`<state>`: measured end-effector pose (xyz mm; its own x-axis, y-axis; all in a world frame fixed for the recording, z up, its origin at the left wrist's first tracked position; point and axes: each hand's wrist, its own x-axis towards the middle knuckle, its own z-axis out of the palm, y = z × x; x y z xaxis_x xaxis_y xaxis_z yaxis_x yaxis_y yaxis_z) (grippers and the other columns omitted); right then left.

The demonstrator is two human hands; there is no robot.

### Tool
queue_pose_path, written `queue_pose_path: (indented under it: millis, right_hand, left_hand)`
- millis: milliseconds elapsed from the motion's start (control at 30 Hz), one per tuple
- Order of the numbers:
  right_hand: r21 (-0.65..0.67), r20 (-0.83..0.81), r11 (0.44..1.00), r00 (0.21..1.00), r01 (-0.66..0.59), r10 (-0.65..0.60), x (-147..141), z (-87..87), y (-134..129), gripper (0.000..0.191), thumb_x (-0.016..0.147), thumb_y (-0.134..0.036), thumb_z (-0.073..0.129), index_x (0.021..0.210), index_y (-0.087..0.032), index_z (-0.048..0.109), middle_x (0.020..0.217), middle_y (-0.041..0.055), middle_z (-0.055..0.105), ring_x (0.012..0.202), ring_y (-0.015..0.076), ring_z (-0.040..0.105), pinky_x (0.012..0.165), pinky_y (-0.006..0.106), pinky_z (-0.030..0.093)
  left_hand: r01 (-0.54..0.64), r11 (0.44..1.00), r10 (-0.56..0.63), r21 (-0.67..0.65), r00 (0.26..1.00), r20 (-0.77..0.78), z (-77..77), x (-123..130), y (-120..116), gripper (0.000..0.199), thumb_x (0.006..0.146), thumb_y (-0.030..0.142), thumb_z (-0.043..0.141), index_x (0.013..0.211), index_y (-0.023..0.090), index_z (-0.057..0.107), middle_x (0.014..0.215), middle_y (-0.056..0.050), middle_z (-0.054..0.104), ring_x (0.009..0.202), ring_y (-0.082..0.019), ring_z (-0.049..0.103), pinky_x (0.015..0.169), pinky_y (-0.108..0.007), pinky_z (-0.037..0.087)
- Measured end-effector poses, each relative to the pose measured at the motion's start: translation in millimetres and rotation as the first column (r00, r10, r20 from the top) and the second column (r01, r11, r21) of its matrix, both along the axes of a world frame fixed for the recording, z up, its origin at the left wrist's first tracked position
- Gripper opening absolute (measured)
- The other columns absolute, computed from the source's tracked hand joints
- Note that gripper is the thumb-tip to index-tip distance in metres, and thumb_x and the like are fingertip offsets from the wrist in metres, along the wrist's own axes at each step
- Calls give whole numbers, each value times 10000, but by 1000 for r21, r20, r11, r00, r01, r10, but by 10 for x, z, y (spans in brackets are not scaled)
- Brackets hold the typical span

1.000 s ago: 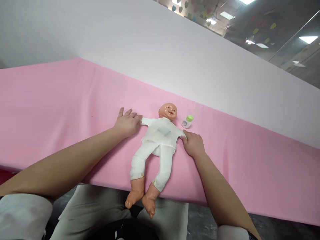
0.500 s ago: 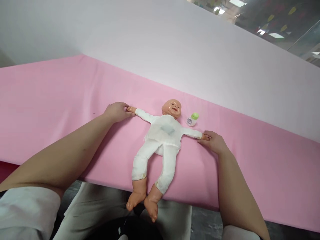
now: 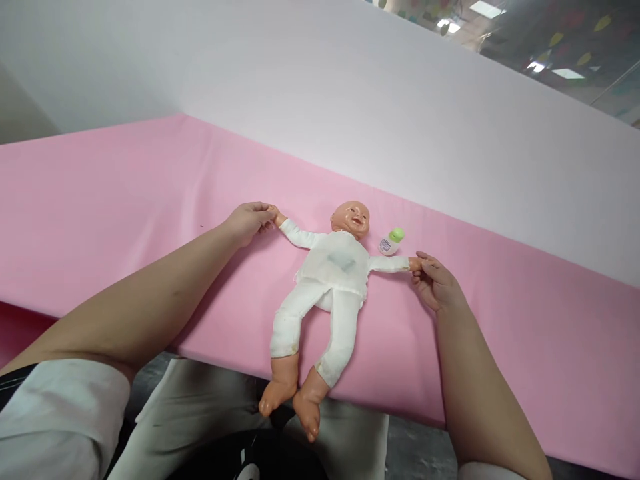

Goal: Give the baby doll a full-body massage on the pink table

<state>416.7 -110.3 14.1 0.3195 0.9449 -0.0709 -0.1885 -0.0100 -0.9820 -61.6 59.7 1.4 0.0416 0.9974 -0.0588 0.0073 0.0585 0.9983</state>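
Observation:
A baby doll (image 3: pixel 336 263) in white cloth lies on its back, its smiling head toward the wall and its bare feet over the near edge of the pink surface. My left hand (image 3: pixel 251 221) pinches the doll's hand on the left side, fingers closed. On the other side my right hand (image 3: pixel 436 280) grips the doll's other hand between thumb and fingers. Both doll arms are stretched out sideways. A small clear bottle (image 3: pixel 391 241) with a green cap is beside the doll's head, above its right-side arm.
The pink covered surface (image 3: pixel 525 320) runs across the view. Behind it rises a white wall (image 3: pixel 320 87), with a window or glass pane (image 3: pixel 560 53) at the upper right. My legs are below the near edge.
Both doll hands appear slightly raised in my grip, and my fingers have curled more around them. The whole view has shifted a little, with the doll now slightly further right.

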Motion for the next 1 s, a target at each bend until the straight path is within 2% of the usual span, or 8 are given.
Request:
queue_pose_path:
  millis: [133,200,300,467,667,867,1000]
  right_hand:
    - [-51,-26,999,1000,2,-4,11,16,9,486,716,-317,857,1174,-223,723,766,-22,673,568,95,552,485,199,449]
    - [-85,-10,996,1000,19,-20,40,27,3,483,704,-281,811,1175,-222,720,835,-1,727,514,78,502,435,191,398]
    - [-128,5,991,1000,26,-25,71,41,-10,479,677,-229,787,1151,-208,722,978,43,781,501,62,484,423,185,399]
    - [-179,-9,984,1000,-1,0,103,23,-21,398,666,-200,785,1061,-186,740,984,54,775,508,50,483,406,162,389]
    - [-137,51,991,999,-7,14,139,-45,-21,361,656,-256,895,969,-197,726,947,36,774,508,40,496,395,145,371]
    - [-102,123,992,990,78,-65,115,-133,17,418,663,-441,958,859,-196,683,878,19,762,444,24,428,349,154,303]
    - [-101,140,989,985,111,-97,122,-193,40,396,697,-449,938,890,-190,709,771,1,712,425,20,395,342,149,288]
  left_hand:
    - [-5,999,6,-46,999,32,14,19,8,170,753,177,764,920,173,736,698,-28,671,584,-132,582,553,-253,411]
    - [-15,997,17,-77,1000,25,44,29,-9,145,778,144,721,921,170,725,707,-31,672,587,-133,591,546,-249,412]
    - [-26,993,31,-116,998,45,102,41,-57,144,791,88,676,910,160,714,744,-32,684,611,-123,610,589,-247,464]
    - [-11,993,18,-113,998,61,124,28,-91,113,784,96,705,870,167,691,755,-38,693,624,-132,620,637,-277,501]
    - [-27,998,29,-50,998,50,43,8,-48,106,784,161,769,816,184,670,703,-28,659,596,-142,599,617,-298,490]
    - [-46,999,46,-19,999,18,1,46,-19,189,859,242,773,771,187,615,656,-22,643,543,-131,580,545,-261,444]
    - [-60,998,60,-36,998,-3,-10,69,-10,248,861,297,803,745,192,611,645,-29,635,546,-142,585,554,-271,458]
